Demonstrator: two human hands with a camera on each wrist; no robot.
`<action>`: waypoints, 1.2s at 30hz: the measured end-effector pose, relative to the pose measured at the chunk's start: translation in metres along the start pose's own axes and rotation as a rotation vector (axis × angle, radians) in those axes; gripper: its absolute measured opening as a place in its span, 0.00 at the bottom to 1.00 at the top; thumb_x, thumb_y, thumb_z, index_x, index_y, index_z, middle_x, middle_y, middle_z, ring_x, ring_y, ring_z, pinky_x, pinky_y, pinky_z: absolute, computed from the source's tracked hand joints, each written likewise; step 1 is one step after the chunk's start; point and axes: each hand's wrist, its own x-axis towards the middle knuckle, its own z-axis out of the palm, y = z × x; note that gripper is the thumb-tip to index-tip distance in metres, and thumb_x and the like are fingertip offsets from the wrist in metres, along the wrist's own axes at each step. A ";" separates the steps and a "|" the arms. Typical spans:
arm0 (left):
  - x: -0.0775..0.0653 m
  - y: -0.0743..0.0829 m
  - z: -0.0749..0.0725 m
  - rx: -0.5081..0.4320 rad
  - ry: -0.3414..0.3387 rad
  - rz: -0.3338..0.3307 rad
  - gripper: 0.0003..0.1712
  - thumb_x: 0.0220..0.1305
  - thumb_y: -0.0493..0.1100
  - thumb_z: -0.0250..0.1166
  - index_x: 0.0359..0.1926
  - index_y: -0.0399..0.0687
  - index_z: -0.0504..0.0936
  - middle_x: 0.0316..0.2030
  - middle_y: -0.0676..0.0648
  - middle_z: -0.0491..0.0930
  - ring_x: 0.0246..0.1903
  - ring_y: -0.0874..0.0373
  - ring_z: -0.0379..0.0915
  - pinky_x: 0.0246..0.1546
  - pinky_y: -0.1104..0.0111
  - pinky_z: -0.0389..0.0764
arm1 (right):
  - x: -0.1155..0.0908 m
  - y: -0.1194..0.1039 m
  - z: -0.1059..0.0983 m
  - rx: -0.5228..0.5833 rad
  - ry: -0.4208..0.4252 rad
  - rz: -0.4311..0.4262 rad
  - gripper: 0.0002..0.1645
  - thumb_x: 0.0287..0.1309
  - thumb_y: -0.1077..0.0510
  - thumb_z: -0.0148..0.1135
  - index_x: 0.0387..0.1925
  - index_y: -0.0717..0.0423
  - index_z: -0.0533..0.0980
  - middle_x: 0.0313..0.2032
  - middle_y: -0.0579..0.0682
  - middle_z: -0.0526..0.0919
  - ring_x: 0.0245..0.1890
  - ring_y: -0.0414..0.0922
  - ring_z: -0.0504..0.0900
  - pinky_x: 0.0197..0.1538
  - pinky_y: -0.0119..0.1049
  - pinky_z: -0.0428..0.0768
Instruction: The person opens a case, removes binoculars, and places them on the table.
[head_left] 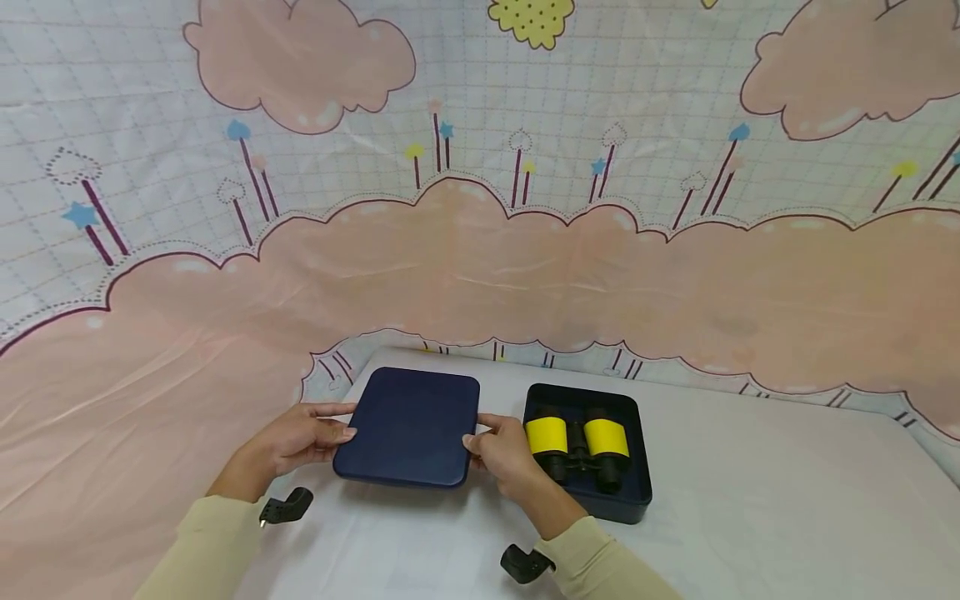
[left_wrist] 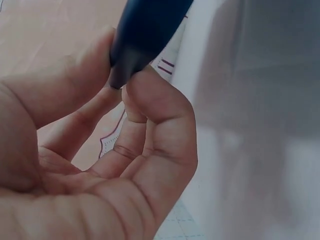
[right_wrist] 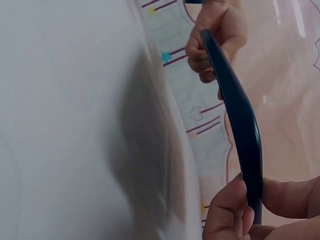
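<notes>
Both hands hold a dark blue lid, square with rounded corners, by its opposite edges. My left hand pinches the left edge, thumb on top and fingers beneath; the left wrist view shows this pinch close up. At the other edge my right hand grips between thumb and fingers. Seen edge-on in the right wrist view, the lid is held off the table. Just right of my right hand stands an open dark blue box, with black and yellow binoculars lying in it. My right hand partly overlaps the box's left side.
The white-covered table extends to the right of the box. Behind it hangs a curtain printed with peach clouds on a pale grid. Each wrist carries a small black camera, the left camera and the right camera.
</notes>
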 end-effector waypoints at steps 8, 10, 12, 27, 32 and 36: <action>0.001 -0.009 -0.003 0.014 0.004 -0.012 0.40 0.70 0.32 0.66 0.77 0.27 0.59 0.37 0.52 0.84 0.32 0.65 0.82 0.39 0.68 0.85 | 0.002 0.007 0.008 0.000 0.010 0.005 0.31 0.67 0.68 0.62 0.70 0.69 0.70 0.39 0.57 0.83 0.26 0.41 0.80 0.35 0.31 0.84; 0.002 -0.011 -0.003 0.015 0.014 -0.027 0.41 0.68 0.32 0.67 0.77 0.28 0.59 0.37 0.51 0.83 0.31 0.65 0.82 0.38 0.68 0.84 | 0.003 0.010 0.010 -0.004 0.019 0.008 0.32 0.67 0.69 0.63 0.70 0.70 0.70 0.38 0.56 0.82 0.25 0.41 0.79 0.35 0.32 0.85; 0.003 -0.014 -0.004 0.021 0.012 -0.033 0.42 0.68 0.33 0.68 0.77 0.28 0.58 0.38 0.51 0.83 0.31 0.65 0.81 0.38 0.68 0.84 | 0.004 0.011 0.011 -0.013 0.029 0.012 0.31 0.67 0.69 0.63 0.70 0.70 0.70 0.36 0.55 0.82 0.25 0.41 0.79 0.34 0.32 0.85; 0.012 -0.024 -0.003 0.104 0.061 -0.069 0.42 0.66 0.32 0.69 0.76 0.29 0.61 0.38 0.50 0.83 0.33 0.63 0.81 0.37 0.69 0.84 | 0.009 0.021 0.018 -0.110 0.074 0.055 0.30 0.67 0.68 0.62 0.69 0.69 0.71 0.35 0.53 0.78 0.25 0.41 0.78 0.32 0.30 0.84; 0.013 -0.025 0.000 0.124 0.092 -0.087 0.42 0.65 0.32 0.70 0.76 0.30 0.63 0.40 0.49 0.84 0.33 0.61 0.80 0.37 0.69 0.84 | 0.011 0.024 0.019 -0.135 0.081 0.053 0.30 0.66 0.68 0.63 0.69 0.70 0.71 0.35 0.54 0.79 0.25 0.41 0.78 0.31 0.30 0.85; 0.012 -0.028 -0.001 0.121 0.101 -0.102 0.43 0.65 0.33 0.71 0.76 0.31 0.62 0.43 0.48 0.86 0.36 0.60 0.81 0.40 0.68 0.85 | 0.012 0.026 0.023 -0.170 0.088 0.044 0.31 0.65 0.68 0.63 0.69 0.72 0.70 0.36 0.56 0.81 0.25 0.42 0.79 0.31 0.32 0.85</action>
